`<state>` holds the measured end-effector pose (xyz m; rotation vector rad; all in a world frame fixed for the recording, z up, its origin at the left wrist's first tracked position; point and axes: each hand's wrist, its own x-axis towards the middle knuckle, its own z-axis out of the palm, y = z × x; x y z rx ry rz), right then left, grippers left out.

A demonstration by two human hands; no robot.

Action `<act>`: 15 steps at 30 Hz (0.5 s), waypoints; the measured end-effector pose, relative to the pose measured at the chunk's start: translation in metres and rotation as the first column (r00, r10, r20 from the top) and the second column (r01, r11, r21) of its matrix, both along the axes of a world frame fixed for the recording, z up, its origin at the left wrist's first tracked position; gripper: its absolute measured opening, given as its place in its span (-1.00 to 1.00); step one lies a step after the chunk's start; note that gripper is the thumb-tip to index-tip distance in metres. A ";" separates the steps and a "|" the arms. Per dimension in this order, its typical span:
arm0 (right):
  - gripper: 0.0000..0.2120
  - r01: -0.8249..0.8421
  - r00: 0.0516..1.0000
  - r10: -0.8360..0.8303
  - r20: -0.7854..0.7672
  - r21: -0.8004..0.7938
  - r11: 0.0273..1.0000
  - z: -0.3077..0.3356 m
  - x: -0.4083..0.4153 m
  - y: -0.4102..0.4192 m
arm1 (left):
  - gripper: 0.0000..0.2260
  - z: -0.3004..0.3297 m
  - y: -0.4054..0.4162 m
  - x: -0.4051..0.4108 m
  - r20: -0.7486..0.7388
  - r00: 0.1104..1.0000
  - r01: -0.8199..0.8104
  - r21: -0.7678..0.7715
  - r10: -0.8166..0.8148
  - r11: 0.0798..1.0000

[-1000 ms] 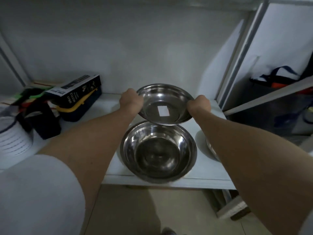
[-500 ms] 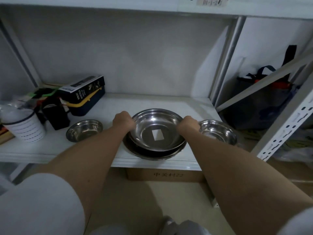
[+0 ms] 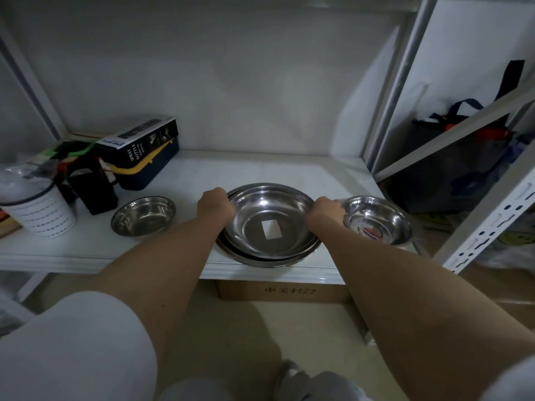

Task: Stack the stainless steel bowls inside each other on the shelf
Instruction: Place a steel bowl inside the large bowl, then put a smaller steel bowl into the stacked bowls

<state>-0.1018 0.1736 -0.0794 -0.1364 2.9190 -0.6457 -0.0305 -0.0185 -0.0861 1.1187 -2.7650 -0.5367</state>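
A steel bowl with a white sticker (image 3: 269, 221) sits nested inside a larger steel bowl (image 3: 260, 260) at the front middle of the white shelf (image 3: 86, 250). My left hand (image 3: 215, 205) grips the inner bowl's left rim and my right hand (image 3: 325, 211) grips its right rim. A small steel bowl (image 3: 143, 217) rests on the shelf to the left. Another small steel bowl (image 3: 377, 219) stands just right of my right hand, near the shelf's right end.
A dark box labelled spray bottle (image 3: 139, 146) lies on a blue and yellow case at the back left, beside black items and a white striped cup (image 3: 40, 212). A metal upright (image 3: 396, 82) bounds the shelf on the right. A cardboard box (image 3: 283, 290) sits underneath.
The stickered bowl came down from above the large bowl and now rests inside it. The view pulled back, bringing the two small bowls into sight.
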 end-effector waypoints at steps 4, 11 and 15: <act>-0.71 -0.015 1.000 0.015 0.003 -0.005 1.000 -0.001 -0.002 -0.003 | -0.87 -0.003 0.004 0.001 0.030 0.999 0.020 -0.068 -0.018 0.997; -0.81 -0.012 1.000 0.012 -0.003 -0.067 0.998 0.001 -0.004 0.002 | -0.90 0.012 0.017 -0.008 -0.027 0.997 0.070 0.027 -0.070 0.997; -0.85 0.033 0.999 -0.036 -0.036 -0.093 0.995 0.015 -0.009 0.021 | -0.90 0.024 0.044 -0.025 -0.063 0.987 0.149 0.060 -0.145 0.987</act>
